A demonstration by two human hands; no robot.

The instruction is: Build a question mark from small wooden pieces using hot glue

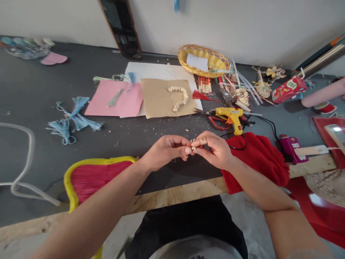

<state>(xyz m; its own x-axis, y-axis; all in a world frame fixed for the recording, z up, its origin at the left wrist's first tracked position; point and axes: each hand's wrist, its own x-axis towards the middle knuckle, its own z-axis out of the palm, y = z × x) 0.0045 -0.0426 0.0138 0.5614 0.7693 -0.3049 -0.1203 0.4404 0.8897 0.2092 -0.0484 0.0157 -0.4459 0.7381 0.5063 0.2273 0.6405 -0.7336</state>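
Oval yellow woven basket (219, 68) at the wall, holding a folded white paper. Left hand (172, 150) and right hand (212, 148) meet above the dark grey tabletop (129, 138), fingertips pinched nearly closed on small pale cream pieces (193, 146) between them; forearms reach inward from either side. Curved cream beaded strip (185, 96) on brown paper (157, 97), beyond the hands.

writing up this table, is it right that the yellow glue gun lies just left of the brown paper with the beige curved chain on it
Not quite: the head view shows the yellow glue gun right of the brown paper; the beige curved chain is on it.
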